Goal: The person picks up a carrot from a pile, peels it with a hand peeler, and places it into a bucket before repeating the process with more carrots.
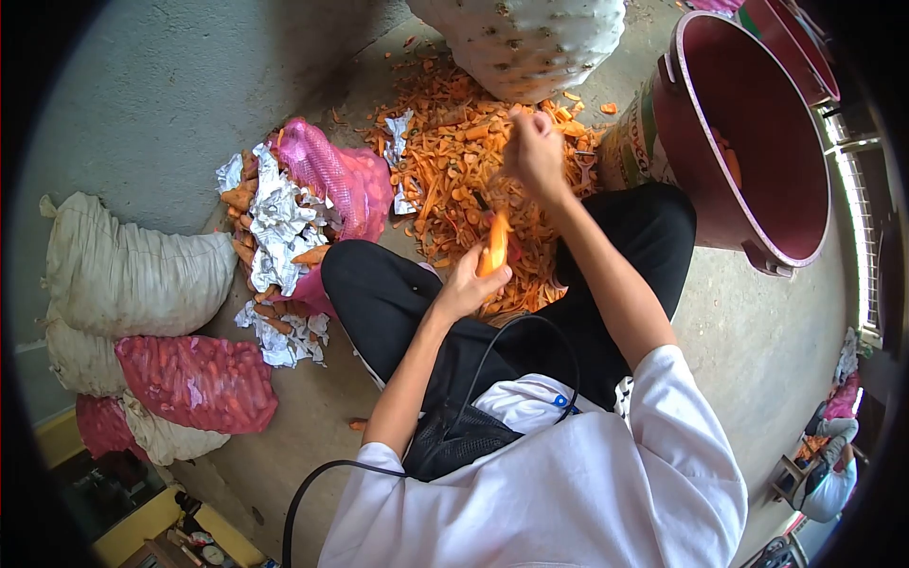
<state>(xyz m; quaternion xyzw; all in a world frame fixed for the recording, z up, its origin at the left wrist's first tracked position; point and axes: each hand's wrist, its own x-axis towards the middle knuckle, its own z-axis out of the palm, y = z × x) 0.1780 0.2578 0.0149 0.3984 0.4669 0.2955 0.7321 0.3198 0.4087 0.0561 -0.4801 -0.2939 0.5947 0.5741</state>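
My left hand (471, 287) is wrapped round a peeled orange carrot (496, 239), which points up and away from me between my knees. My right hand (534, 156) is raised beyond the carrot, apart from it, with its fingers curled closed. Motion blur and the angle hide what those fingers hold, if anything. Beneath both hands spreads a heap of carrot peelings and cut ends (440, 175) on the floor.
At right stands a large maroon tub (757, 123) with some carrots inside. An open pink mesh sack (346, 185) with unpeeled carrots and crumpled paper (282, 232) lies at left. Filled white sacks (142, 270) and a red mesh sack (199, 383) sit farther left. A bulging white sack (530, 43) stands ahead.
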